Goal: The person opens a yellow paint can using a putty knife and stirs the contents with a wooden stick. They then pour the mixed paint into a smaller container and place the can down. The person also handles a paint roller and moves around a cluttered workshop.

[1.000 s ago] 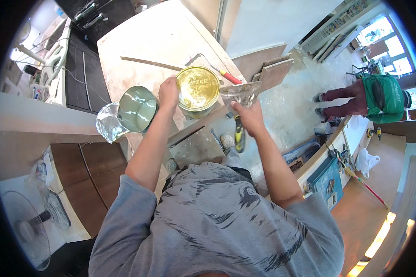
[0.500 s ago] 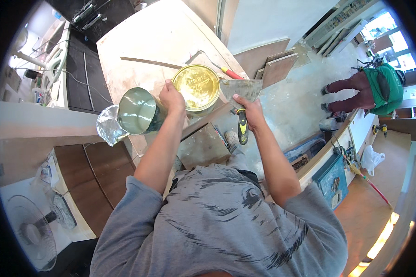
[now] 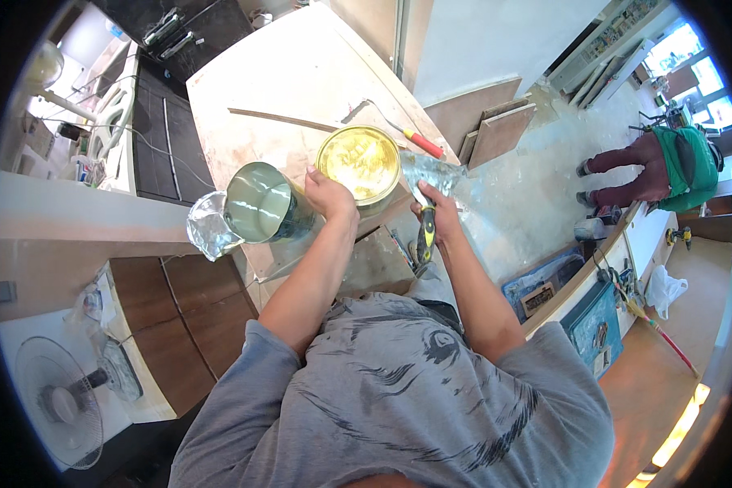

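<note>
My left hand (image 3: 330, 195) grips the left side of a can with a gold lid (image 3: 358, 159) near the board's front edge. My right hand (image 3: 437, 211) holds a wide-bladed putty knife (image 3: 428, 233) by its black-and-yellow handle, with the blade beside the can's right rim; whether they touch I cannot tell. Left of my left hand stands an open metal tin (image 3: 257, 202), its shiny lid (image 3: 210, 225) bent out to the left. A red-and-yellow handled roller frame (image 3: 421, 140) and a thin wooden strip (image 3: 276, 117) lie behind the can on the pale board (image 3: 285, 57).
Wooden panels (image 3: 500, 134) lean beside the board. A co-worker in green (image 3: 683, 167) bends over at right, near a workbench (image 3: 642, 244) with tools, a drill (image 3: 679, 237) and white bag (image 3: 665, 291). A fan (image 3: 61, 403) stands at lower left, below a low wall (image 3: 98, 211).
The gold-lidded can, my left hand and the tin appear a little right and lower, along with much of the scene. The knife's handle has become more upright, its blade still by the can.
</note>
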Motion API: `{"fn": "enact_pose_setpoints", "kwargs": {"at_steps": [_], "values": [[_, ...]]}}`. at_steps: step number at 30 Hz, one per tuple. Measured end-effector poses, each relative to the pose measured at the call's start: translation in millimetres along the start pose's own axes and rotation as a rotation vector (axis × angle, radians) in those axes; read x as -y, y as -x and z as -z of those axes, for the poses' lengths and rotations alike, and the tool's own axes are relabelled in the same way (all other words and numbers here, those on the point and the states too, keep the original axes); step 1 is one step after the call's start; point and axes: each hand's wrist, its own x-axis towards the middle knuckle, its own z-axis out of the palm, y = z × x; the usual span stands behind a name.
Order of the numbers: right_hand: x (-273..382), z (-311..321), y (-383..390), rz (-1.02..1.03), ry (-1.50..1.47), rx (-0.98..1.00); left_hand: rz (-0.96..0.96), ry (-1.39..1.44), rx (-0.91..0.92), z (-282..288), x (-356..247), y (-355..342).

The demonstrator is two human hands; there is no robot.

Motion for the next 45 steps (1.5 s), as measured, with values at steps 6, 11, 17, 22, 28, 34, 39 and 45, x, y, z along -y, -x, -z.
{"fn": "enact_pose_setpoints", "kwargs": {"at_steps": [6,11,17,22,28,34,39,45], "values": [[52.4,-47.9,0.6,0.179,0.42,-0.015,-0.031,-0.107,0.12,10.9,5.8,-15.3],[47.8,-32.6,34.9,0.498,0.679,-0.078,-0.368,-0.238,0.505,0.4,-17.0,-72.1],[32.9,-42.1,44.5,0.488,0.703,-0.155,0.05,-0.302,1.041,-30.9,-40.4,-114.9],[34.6,-56.3,59.1,0.531,0.725,-0.217,0.088,-0.225,1.082,-34.2,-26.5,-123.0],[57.3,-69.1,63.1,0.377,0.95,-0.208,0.104,-0.221,1.058,-30.7,-25.1,-120.0],[63.6,-53.8,40.2,0.447,0.984,-0.068,0.075,-0.201,0.889,-10.3,-23.0,-96.2],[48.9,-3.4,5.6,0.105,0.328,0.055,0.141,-0.062,0.83,-3.1,-26.1,-76.6],[15.3,37.4,-39.3,-0.07,0.148,0.116,0.097,-0.066,0.709,-0.1,-20.6,-76.7]]}}
